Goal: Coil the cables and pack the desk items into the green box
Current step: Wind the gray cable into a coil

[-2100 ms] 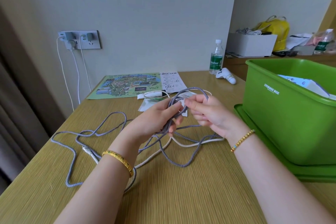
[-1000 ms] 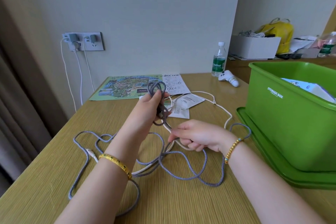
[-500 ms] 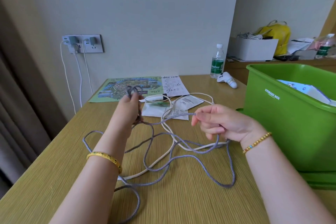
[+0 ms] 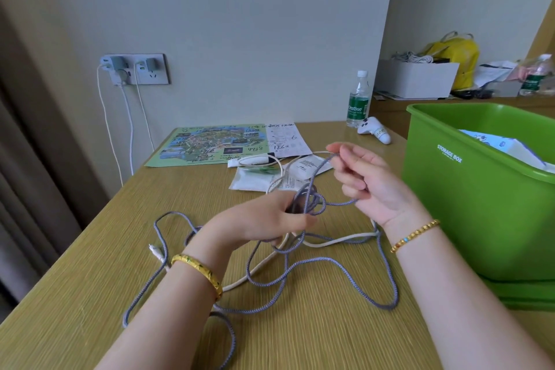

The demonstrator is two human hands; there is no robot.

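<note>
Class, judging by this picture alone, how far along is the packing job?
Done: the green box already holds some white items. In hand: the left hand grips a few small loops of the grey cable while the right hand feeds more. Left: most of that cable, the white cable, map and papers lie on the desk.

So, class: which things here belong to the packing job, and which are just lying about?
Job: grey cable, white cable, green box, map, papers, left hand, right hand.
Lying about: wall chargers, yellow bag, white carton.
</note>
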